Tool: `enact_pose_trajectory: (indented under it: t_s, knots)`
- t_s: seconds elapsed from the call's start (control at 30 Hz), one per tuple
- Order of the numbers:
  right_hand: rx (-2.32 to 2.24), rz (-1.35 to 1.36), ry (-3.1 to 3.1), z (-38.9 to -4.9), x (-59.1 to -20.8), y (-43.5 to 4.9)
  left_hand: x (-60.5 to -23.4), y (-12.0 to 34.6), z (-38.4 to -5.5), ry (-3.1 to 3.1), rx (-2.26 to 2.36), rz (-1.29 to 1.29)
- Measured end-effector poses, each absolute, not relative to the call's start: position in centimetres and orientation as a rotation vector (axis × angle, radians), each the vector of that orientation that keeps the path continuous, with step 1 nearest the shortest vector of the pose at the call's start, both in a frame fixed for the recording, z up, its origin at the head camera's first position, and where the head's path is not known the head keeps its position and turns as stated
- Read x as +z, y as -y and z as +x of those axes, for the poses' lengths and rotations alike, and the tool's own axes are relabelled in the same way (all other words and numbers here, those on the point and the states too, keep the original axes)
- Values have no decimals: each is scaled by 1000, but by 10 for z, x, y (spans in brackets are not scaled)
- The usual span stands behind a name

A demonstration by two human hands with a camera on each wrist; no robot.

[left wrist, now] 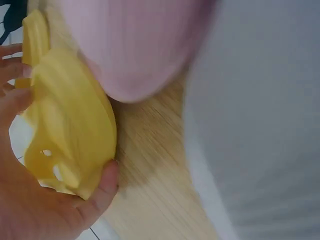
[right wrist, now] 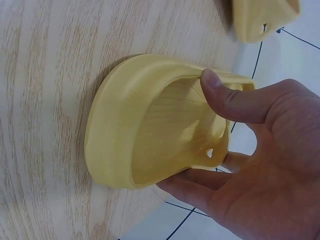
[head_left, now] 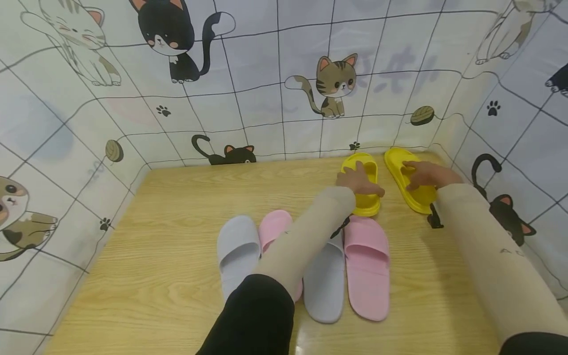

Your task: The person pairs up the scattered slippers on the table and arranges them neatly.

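Observation:
A pair of yellow slippers lies at the back right of the wooden surface. My left hand [head_left: 360, 182] spans the left yellow slipper [head_left: 367, 205], its thumb on the right edge and its fingers along the left. In the left wrist view, that thumb presses the side of the yellow slipper [left wrist: 82, 115]. My right hand [head_left: 432, 175] holds the right yellow slipper [head_left: 420, 198], which lies angled outward. The right wrist view has the thumb on the upper rim of this slipper [right wrist: 112, 135] and the fingers around its lower side.
Just in front of the left yellow slipper stand pink slippers [head_left: 367, 281] and grey slippers [head_left: 323, 291] in an alternating row. My left forearm partly covers them. Cat-patterned walls [head_left: 257, 113] enclose the wooden surface [head_left: 155, 256] at the back and both sides.

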State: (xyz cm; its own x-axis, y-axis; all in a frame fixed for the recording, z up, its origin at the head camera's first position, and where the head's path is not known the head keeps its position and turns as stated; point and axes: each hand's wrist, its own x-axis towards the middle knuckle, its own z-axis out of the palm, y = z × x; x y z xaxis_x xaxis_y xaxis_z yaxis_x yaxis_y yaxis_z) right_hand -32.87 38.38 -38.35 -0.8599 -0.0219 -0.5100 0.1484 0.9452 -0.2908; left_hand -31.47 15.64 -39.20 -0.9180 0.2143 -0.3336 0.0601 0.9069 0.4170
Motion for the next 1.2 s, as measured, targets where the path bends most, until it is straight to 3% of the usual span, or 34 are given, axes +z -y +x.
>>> enact_pose_trajectory:
  t_s: [0.77,1.0,1.2]
  knots:
    - [-407,27,-2611,-338,-385,-368,-392,-146,-327,-2519,639,324]
    - [-473,-10,-2644,-344,-395,-378,-364,-117,-333,-2417,646,467]
    - [-474,5,-2674,-341,-397,-387,-347,-63,-329,-2471,860,684]
